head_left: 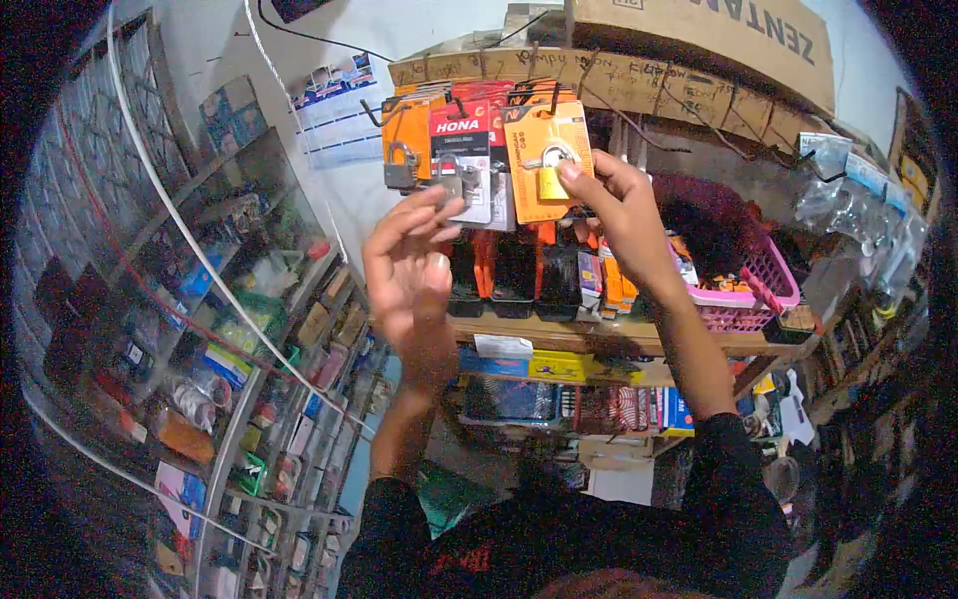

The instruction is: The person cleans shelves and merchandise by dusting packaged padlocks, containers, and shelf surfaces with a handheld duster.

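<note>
Carded padlocks hang in rows from metal hooks on a wooden rail. My right hand [621,200] grips an orange padlock pack [521,150] with a brass-coloured padlock, its thumb lying over the padlock and its other fingers behind the card. My left hand [407,262] is raised just below and left of a red and white "HONA" padlock pack [479,195]. Its fingers are apart and curved, and nothing shows in them; the fingertips overlap the HONA pack's lower left in view, and I cannot tell whether they touch. Another orange padlock pack [424,118] hangs at the left.
Above the rail lies a large cardboard box [689,35]. A pink basket [733,309] stands on the wooden shelf [639,337] at right. Clear plastic packs [863,205] hang farther right. A glass display cabinet [225,439] full of goods stands at left, with a white cable [190,225] before it.
</note>
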Demonstrator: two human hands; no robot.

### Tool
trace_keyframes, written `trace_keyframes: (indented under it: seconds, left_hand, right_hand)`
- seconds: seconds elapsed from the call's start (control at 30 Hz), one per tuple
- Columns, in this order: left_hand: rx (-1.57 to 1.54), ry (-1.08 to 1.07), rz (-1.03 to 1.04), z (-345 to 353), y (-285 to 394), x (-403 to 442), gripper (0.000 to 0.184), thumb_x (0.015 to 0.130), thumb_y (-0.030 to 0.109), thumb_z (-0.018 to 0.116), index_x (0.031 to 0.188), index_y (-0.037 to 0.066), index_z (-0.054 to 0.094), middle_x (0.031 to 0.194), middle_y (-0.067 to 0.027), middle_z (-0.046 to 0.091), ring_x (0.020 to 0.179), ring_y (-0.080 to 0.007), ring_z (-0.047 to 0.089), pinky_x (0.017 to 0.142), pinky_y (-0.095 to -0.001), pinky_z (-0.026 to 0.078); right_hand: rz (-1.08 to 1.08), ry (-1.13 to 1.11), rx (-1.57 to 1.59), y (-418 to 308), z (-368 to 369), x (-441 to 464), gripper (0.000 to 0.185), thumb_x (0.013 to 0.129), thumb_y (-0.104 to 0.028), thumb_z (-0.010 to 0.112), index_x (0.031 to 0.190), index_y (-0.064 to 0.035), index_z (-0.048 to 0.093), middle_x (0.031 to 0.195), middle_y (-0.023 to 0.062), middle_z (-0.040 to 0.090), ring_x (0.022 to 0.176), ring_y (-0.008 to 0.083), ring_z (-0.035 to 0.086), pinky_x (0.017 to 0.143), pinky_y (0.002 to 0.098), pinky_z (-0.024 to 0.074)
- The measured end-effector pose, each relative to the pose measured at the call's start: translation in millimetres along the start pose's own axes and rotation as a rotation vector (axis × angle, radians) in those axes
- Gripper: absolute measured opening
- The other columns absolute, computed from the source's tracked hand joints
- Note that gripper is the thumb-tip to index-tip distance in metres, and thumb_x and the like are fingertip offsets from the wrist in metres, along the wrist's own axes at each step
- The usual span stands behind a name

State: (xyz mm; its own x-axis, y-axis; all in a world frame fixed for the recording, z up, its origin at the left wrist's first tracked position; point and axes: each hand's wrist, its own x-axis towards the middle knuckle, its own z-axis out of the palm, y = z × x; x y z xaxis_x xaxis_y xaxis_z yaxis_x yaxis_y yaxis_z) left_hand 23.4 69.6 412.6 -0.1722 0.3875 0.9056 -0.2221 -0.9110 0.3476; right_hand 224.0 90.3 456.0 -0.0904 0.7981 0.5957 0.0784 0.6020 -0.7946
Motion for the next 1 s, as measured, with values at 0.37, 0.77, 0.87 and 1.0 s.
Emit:
trace_keyframes:
  seconds: [0.37,0.77,0.87,1.0]
  left_hand:
    - [0.088,-0.470,0.178,-11.7,-12.8,-9.6,0.020,0.089,0.019,0.058,0.102,0.004,0.054,0.106,-0.0222,0.059,0.090,-0.0310,0.065,0.078,-0.0405,0.053]
    - [-0.014,-0.934,-0.058,31.6,-42.5,-40.7,0.030,0.080,0.022,0.065,0.105,0.006,0.060,0.107,-0.0133,0.064,0.099,-0.0298,0.061,0.088,-0.0404,0.046]
    - [-0.149,-0.869,-0.145,75.7,-63.2,-53.3,0.026,0.081,0.017,0.063,0.104,0.005,0.060,0.105,-0.0136,0.064,0.098,-0.0297,0.062,0.087,-0.0397,0.047]
    - [-0.061,-0.910,-0.277,141.1,-76.4,-46.8,0.022,0.084,0.015,0.062,0.102,0.003,0.059,0.099,-0.0131,0.064,0.097,-0.0258,0.062,0.086,-0.0353,0.047]
  right_hand:
    - [0.061,0.020,-0.222,37.4,-18.7,31.1,0.037,0.090,-0.037,0.061,0.085,-0.0004,0.066,0.070,0.0005,0.061,0.063,0.0059,0.052,0.057,0.0237,0.0416]
    - [0.271,-0.177,-1.467,24.0,-219.7,-87.8,0.070,0.083,-0.056,0.059,0.121,0.0031,0.055,0.110,0.0237,0.063,0.097,0.0368,0.062,0.087,0.0437,0.0493]
    - [0.492,-0.271,-1.601,36.7,-268.2,-105.2,0.064,0.083,-0.054,0.060,0.123,-0.0044,0.053,0.105,0.0230,0.063,0.100,0.0379,0.061,0.088,0.0465,0.0466]
    - [0.586,-0.318,-1.217,75.2,-329.0,-119.7,0.048,0.087,-0.036,0.061,0.121,-0.0035,0.052,0.103,0.0225,0.063,0.095,0.0359,0.062,0.084,0.0449,0.0483]
